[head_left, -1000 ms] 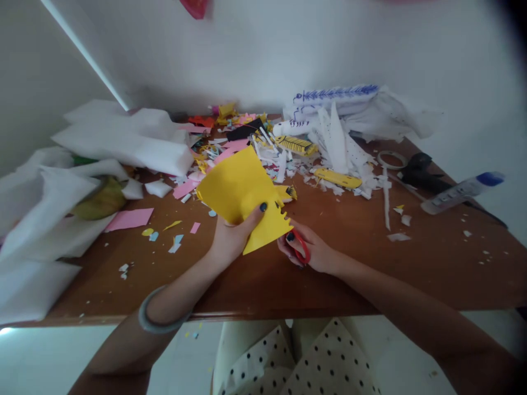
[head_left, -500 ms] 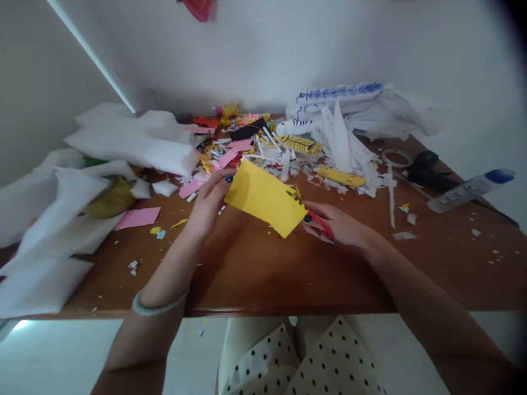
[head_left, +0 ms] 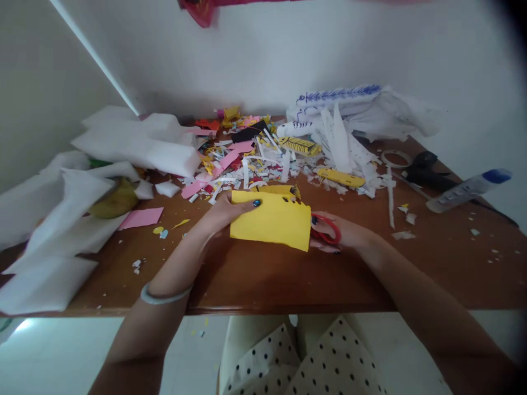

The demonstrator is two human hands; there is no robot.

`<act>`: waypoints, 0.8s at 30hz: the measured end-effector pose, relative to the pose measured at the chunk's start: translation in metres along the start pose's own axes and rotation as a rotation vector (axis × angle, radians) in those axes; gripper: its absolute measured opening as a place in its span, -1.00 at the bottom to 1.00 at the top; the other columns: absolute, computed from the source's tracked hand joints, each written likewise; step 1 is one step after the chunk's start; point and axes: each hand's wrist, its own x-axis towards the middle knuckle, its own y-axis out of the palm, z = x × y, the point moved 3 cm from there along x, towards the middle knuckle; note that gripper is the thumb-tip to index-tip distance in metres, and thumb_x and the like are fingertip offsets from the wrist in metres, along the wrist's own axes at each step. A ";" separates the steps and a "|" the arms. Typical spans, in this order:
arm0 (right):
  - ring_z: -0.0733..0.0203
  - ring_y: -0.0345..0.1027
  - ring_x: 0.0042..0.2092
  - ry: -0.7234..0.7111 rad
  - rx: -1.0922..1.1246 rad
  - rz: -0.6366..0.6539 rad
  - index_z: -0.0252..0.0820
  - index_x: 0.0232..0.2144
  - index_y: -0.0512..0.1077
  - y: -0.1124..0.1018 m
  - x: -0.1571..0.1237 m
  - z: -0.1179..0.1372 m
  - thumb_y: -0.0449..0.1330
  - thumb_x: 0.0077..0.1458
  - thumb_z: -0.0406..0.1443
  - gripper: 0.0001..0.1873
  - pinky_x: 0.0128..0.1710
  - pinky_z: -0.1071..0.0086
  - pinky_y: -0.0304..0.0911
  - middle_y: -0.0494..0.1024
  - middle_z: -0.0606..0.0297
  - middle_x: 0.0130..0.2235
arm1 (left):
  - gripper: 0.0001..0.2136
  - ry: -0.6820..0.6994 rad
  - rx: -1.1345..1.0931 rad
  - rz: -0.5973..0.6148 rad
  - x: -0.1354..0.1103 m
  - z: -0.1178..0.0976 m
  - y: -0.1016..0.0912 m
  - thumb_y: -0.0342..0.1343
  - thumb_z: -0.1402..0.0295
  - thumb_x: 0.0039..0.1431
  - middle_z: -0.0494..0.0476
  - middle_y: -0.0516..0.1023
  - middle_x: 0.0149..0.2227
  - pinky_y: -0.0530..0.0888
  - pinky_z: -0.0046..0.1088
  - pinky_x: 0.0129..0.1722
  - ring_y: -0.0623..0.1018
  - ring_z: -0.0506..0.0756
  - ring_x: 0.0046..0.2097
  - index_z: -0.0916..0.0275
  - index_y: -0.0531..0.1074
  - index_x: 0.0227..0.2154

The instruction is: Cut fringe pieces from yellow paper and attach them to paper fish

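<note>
Between my hands is a sheet of yellow paper, its upper edge jagged with small notches toward the right. My left hand pinches the sheet at its left end, thumb lying across the front. Red-handled scissors are in my right hand, at the paper's right edge; the blades are hidden behind the sheet. Just behind the upper edge shows another yellow piece, and I cannot tell whether it is joined to the sheet.
Paper scraps in several colours are heaped at the back middle. White foam pieces lie on the left, near a pink paper. On the right are a glue bottle, a tape roll and a black tool. The table's front edge is close.
The yellow paper has turned more level and come down slightly. My left thumb now lies over its front. My right hand has shifted slightly right and down with the scissors.
</note>
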 end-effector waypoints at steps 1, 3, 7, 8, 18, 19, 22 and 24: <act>0.52 0.01 -0.76 0.004 0.012 -0.007 -0.17 -0.30 0.25 0.000 0.000 -0.001 0.15 0.08 0.20 -0.44 -0.79 0.60 -0.09 0.31 0.54 -0.60 | -0.52 -0.016 0.020 0.028 0.001 0.002 0.000 0.50 0.18 -0.32 0.20 0.68 -0.24 0.62 -0.41 -0.32 0.66 0.13 -0.31 0.29 0.57 -0.29; 0.51 0.05 -0.75 0.035 0.007 0.003 -0.17 -0.26 0.25 0.002 0.001 -0.003 0.19 0.07 0.17 -0.46 -0.79 0.60 -0.06 0.34 0.52 -0.58 | -0.56 -0.019 0.067 0.050 0.002 0.005 -0.002 0.48 0.18 -0.26 0.21 0.69 -0.23 0.63 -0.41 -0.30 0.67 0.14 -0.29 0.30 0.59 -0.29; 0.49 0.19 -0.67 0.023 -0.031 0.084 -0.17 -0.27 0.24 0.006 0.002 0.000 0.21 0.07 0.15 -0.47 -0.75 0.59 0.07 0.40 0.45 -0.48 | -0.57 0.019 0.109 0.044 0.004 0.005 -0.007 0.44 0.12 -0.20 0.21 0.69 -0.25 0.63 -0.43 -0.35 0.67 0.13 -0.34 0.30 0.59 -0.29; 0.49 0.20 -0.65 0.003 -0.034 0.108 -0.17 -0.27 0.24 0.007 0.002 0.002 0.20 0.07 0.16 -0.45 -0.73 0.59 0.09 0.40 0.44 -0.46 | -0.57 0.017 0.114 0.057 0.004 0.003 -0.007 0.44 0.12 -0.21 0.22 0.69 -0.25 0.62 -0.44 -0.36 0.66 0.13 -0.34 0.30 0.60 -0.29; 0.48 0.19 -0.59 -0.048 -0.071 0.019 -0.15 -0.17 0.26 0.010 0.003 0.007 0.28 0.11 -0.04 -0.59 -0.66 0.61 0.14 0.34 0.49 -0.47 | -0.56 -0.051 0.096 0.046 -0.007 -0.007 0.003 0.46 0.13 -0.26 0.25 0.69 -0.27 0.59 -0.48 -0.47 0.66 0.14 -0.37 0.30 0.57 -0.32; 0.48 0.18 -0.60 -0.057 -0.073 -0.022 -0.14 -0.12 0.27 0.009 0.004 0.006 0.27 0.12 -0.05 -0.59 -0.67 0.61 0.13 0.33 0.50 -0.48 | -0.56 -0.022 0.100 0.013 -0.008 -0.007 0.004 0.45 0.13 -0.23 0.25 0.69 -0.25 0.59 -0.48 -0.46 0.66 0.13 -0.36 0.31 0.57 -0.31; 0.48 0.13 -0.63 -0.077 -0.078 -0.087 -0.16 -0.02 0.29 0.008 0.008 0.003 0.25 0.15 -0.07 -0.55 -0.69 0.60 0.06 0.31 0.52 -0.53 | -0.58 0.067 0.101 -0.077 -0.008 -0.006 0.003 0.42 0.13 -0.15 0.23 0.68 -0.26 0.59 -0.48 -0.41 0.65 0.11 -0.36 0.31 0.57 -0.27; 0.48 0.11 -0.64 -0.091 -0.061 -0.105 -0.16 0.00 0.30 0.007 0.010 -0.001 0.23 0.15 -0.05 -0.54 -0.70 0.60 0.03 0.31 0.52 -0.55 | -0.57 0.107 0.117 -0.116 -0.008 -0.004 0.001 0.42 0.12 -0.13 0.22 0.68 -0.29 0.59 -0.46 -0.40 0.64 0.11 -0.37 0.32 0.56 -0.25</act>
